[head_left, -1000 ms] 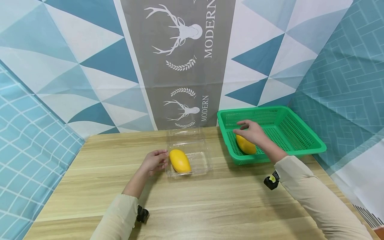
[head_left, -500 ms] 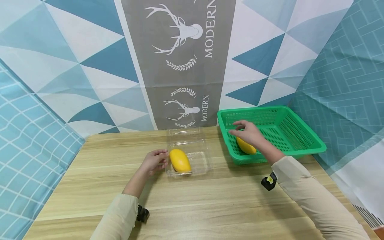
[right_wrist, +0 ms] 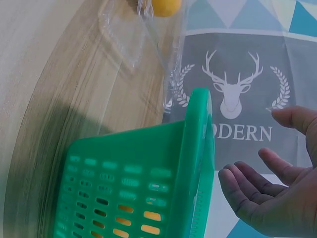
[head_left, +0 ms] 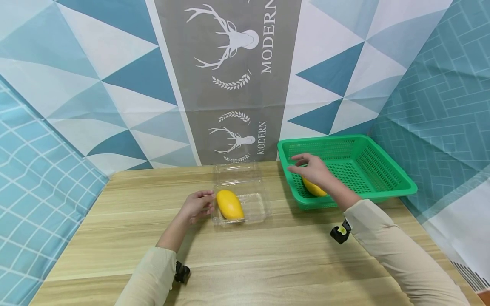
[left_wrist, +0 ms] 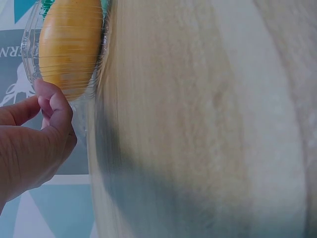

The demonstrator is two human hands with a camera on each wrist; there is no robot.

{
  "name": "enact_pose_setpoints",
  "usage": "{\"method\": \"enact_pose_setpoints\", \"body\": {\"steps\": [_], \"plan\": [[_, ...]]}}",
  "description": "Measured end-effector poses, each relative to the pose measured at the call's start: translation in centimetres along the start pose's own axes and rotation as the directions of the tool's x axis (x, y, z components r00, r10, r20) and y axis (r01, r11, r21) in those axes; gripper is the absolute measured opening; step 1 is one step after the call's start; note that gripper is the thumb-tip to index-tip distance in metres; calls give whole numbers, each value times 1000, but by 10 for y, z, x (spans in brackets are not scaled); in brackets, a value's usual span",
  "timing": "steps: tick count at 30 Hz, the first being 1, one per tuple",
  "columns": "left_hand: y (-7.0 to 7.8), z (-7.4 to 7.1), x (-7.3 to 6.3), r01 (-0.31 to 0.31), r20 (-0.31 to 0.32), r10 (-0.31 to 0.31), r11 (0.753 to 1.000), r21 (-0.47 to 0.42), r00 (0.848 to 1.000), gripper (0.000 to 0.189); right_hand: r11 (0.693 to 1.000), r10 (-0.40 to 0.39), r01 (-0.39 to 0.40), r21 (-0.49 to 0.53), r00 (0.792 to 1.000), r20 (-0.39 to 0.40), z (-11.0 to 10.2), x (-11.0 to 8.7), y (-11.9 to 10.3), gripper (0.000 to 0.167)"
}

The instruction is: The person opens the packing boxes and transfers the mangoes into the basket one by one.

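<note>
A yellow mango lies in the left half of an open clear plastic box. At the box's left side my left hand has its curled thumb and fingertips on the rim, seen close in the left wrist view. A second yellow mango rests in the green basket, partly covered by my right hand. That hand hovers above the basket's left part, fingers loosely spread and holding nothing. In the right wrist view, it is apart from the basket's rim.
The clear box's lid is folded back toward the patterned wall cloth. Box and basket stand side by side at the back of the wooden table. A black wrist camera sits under the left sleeve.
My right hand has moved a little to the left above the basket, empty. The left hand, the box and both mangoes have stayed in place.
</note>
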State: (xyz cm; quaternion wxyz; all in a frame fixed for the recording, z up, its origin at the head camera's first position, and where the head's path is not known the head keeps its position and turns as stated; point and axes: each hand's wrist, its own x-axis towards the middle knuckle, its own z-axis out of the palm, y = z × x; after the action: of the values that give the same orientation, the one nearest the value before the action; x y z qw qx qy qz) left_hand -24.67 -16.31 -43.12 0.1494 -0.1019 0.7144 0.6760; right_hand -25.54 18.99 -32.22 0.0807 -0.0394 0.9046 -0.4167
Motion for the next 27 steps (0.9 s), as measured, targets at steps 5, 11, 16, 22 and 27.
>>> {"method": "enact_pose_setpoints", "body": {"steps": [5,11,16,22,27], "plan": [[0,0,0,1,-1,-1,1000,7,1000,41,1000,-8,8,11,1000,10,4,0,-4,52],[0,0,0,1,-2,-1,1000,11,1000,41,1000,-6,5,24,1000,13,11,2,-9,53],[0,0,0,2,-4,-2,1000,10,1000,42,999,-20,19,29,1000,22,16,2,-12,52],[0,0,0,-2,-1,2,1000,4,1000,43,998,-34,32,49,999,37,21,2,-16,48],[-1,-1,1,-5,3,5,1000,-1,1000,43,998,-32,31,53,999,35,25,2,-21,46]]}}
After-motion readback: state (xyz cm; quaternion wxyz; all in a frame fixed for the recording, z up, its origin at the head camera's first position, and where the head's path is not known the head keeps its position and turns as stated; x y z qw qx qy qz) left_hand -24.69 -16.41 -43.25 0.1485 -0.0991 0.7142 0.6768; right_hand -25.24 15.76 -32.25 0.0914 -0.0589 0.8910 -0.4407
